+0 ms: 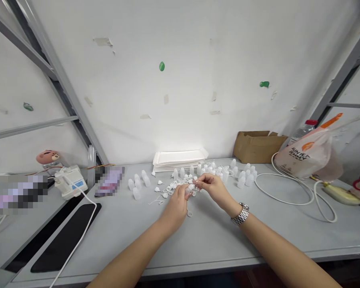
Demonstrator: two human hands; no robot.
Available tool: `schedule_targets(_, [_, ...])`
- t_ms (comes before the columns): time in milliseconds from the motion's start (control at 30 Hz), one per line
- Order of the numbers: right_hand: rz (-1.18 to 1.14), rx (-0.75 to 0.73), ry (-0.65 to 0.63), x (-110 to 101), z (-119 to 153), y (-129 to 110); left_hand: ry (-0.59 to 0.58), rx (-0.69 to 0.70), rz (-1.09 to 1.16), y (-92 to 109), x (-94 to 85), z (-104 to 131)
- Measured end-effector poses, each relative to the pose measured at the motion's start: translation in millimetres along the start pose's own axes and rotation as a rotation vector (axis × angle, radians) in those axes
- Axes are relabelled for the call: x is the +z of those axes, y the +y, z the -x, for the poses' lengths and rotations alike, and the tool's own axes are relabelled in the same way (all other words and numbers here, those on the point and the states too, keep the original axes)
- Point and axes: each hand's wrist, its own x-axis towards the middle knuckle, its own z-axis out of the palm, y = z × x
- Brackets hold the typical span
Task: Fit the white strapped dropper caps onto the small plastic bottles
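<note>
Near the middle of the grey table [216,240], my left hand [177,204] is closed around a small translucent bottle [189,189]. The fingers of my right hand [213,189] are pinched together at the top of that bottle; what they grip is too small to make out. Behind and beside my hands lies a pile of small white caps and rings [175,185]. Several small translucent bottles [137,193] stand to the left, and more bottles [241,182] stand to the right. One white ring [189,214] lies in front of the pile.
White trays [180,158] are stacked against the wall. At the back right are a cardboard box [258,148] and a plastic bag [306,154], with a looped white cable [280,203] before them. A black mat [66,236] and power adapter [70,183] are at left.
</note>
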Motion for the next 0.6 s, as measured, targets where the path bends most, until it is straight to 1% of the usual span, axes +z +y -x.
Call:
schedule_targets(133, [-0.07, 0.012, -0.002, -4.1, -1.4, -5.1, 0.029, -0.029, 0.04, 5.6, -1.5, -2.0])
schedule_targets(233, [-0.108, 0.005, 0.041, -7.6, -3.2, -6.0, 0.053, -0.025, 0.037, 6.3, -2.0, -2.5])
schedule_targets(300, [-0.104, 0.0, 0.055, -8.4, -3.5, -5.9, 0.053, -0.022, 0.023, 5.6, -2.2, -2.2])
schedule_targets(467, [-0.073, -0.003, 0.035, -5.9, -1.5, -8.3, 0.043, 0.016, 0.0, 6.3, -2.9, -1.4])
schedule_targets(600, [-0.061, -0.007, 0.054, -3.9, -0.3, -10.1, 0.039, 0.019, -0.008, 7.4, -2.8, -1.6])
